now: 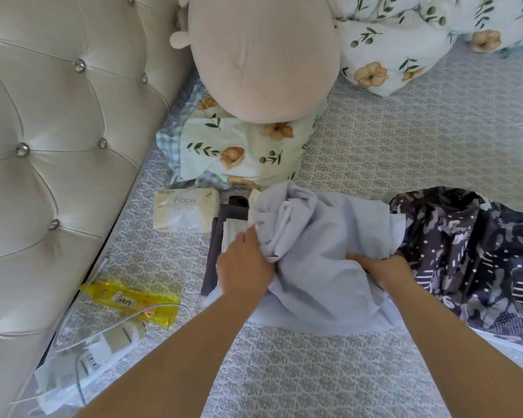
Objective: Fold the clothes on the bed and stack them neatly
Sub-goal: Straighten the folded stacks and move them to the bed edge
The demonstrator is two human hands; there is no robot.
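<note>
The bed point(405, 146), covered in a grey patterned sheet, filled most of what I saw, with the tufted cream headboard point(58, 131) rising along my left. A big beige plush cushion point(263, 55) sat at the far end, resting on a floral pillow point(242, 152), and a floral quilt point(405, 40) was bunched in the far right corner. To my right lay a crumpled dark patterned garment point(480, 251), its edge touching the pale lavender garment point(320, 242) in front of me. That lavender piece lay rumpled in the middle of the bed, partly over a small stack of folded clothes point(221, 233), dark grey with a white layer on top. My left hand point(242, 267) had its fingers curled into the bunched lavender cloth at its left side, gripping a fold. My right hand point(381, 267) gripped the same garment at its right side, fingers tucked into the fabric. Beyond the stack sat a pack of face tissues point(184, 212). Near the headboard, on my left, lay a yellow bottle point(133, 303) on its side, and beside it a white charger with its cable point(115, 336).
</note>
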